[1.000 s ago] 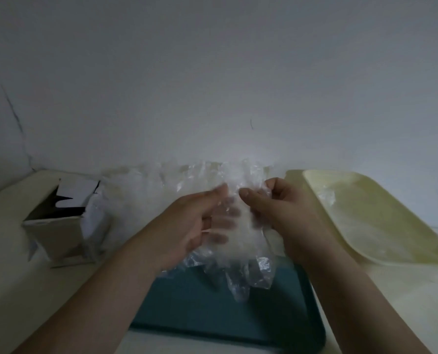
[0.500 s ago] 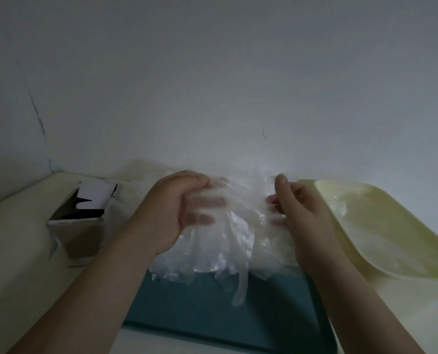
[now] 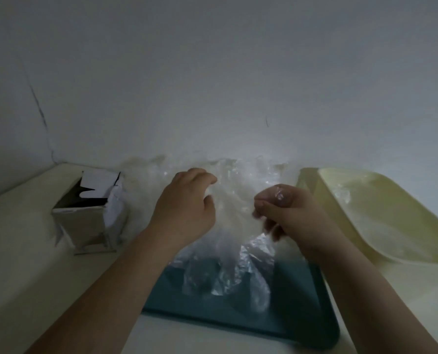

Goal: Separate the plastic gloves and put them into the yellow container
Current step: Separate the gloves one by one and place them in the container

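Nearest the camera, two bare forearms [image 3: 105, 297] reach fwd from the bottom edge, over a teal tray [image 3: 297, 315] lying flat on the pale table [image 3: 21, 264]. The tray's near rim & R corner show. Its far part is hidden under film.

Above the tray's middle, the plastic gloves [image 3: 228, 267] hang as a crumpled clear bunch, w/ several glove fingers drooping toward the tray; can't tell if the tips touch it. Both hands hold the bunch up. The left hand [image 3: 184, 208], seen from the back, has its fingers curled into the film's upper L edge w/ the thumb tucked under, gripping it. Its fingertips are mostly lost in plastic. The right hand [image 3: 291, 213] is closed narrow too: thumb over the bent forefinger, pinching film, w/ clear plastic wrapped over the thumb tip. Its lower fingers are curled in & blurred. The hands are near each other but apart, film spanning the gap.

Behind them more clear film heaps against the wall as a loose pile [image 3: 141, 182], hard to separate from the held bunch.

L of the left hand stands an open cardboard box [image 3: 85, 226], flaps up, dark inside, just beside the pile. R of the right hand sits the yellow container [image 3: 386, 226], shallow & tray-like, its L wall near the right wrist & beside the teal tray. A scrap of clear film [image 3: 343, 196] lies in its far-L part.

Farthest is a plain grey-white wall [image 3: 212, 72], w/ a dark crack [image 3: 40, 108] running down at L & a small dark mark [image 3: 266, 121] above the gloves.
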`<action>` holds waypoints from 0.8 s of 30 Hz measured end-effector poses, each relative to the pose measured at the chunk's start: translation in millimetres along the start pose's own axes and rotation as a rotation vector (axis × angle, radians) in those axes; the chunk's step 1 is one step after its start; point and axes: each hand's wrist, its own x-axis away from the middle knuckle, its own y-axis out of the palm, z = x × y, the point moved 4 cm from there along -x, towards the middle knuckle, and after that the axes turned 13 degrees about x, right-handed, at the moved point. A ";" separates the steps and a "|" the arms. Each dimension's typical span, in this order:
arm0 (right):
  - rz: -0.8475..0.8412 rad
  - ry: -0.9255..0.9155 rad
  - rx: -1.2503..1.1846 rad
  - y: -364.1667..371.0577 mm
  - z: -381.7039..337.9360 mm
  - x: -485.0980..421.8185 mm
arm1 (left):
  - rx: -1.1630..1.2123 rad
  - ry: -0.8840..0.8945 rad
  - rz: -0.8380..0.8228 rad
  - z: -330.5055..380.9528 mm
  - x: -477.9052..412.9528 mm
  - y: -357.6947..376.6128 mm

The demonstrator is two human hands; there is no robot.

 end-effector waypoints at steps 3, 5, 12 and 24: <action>-0.007 -0.046 0.187 1.5 0.2 1.5 | -0.182 -0.104 -0.155 -13.6 2.1 10.2; -0.045 -0.061 0.236 4.5 0.5 2.2 | -0.107 -0.083 -0.140 -14.7 3.9 14.5; -0.242 -0.172 0.308 10.3 -6.4 8.0 | 0.051 0.010 0.058 -10.1 -3.0 0.6; -0.281 -0.413 0.226 0.8 -40.7 29.3 | 0.495 0.106 0.448 18.8 3.6 -59.7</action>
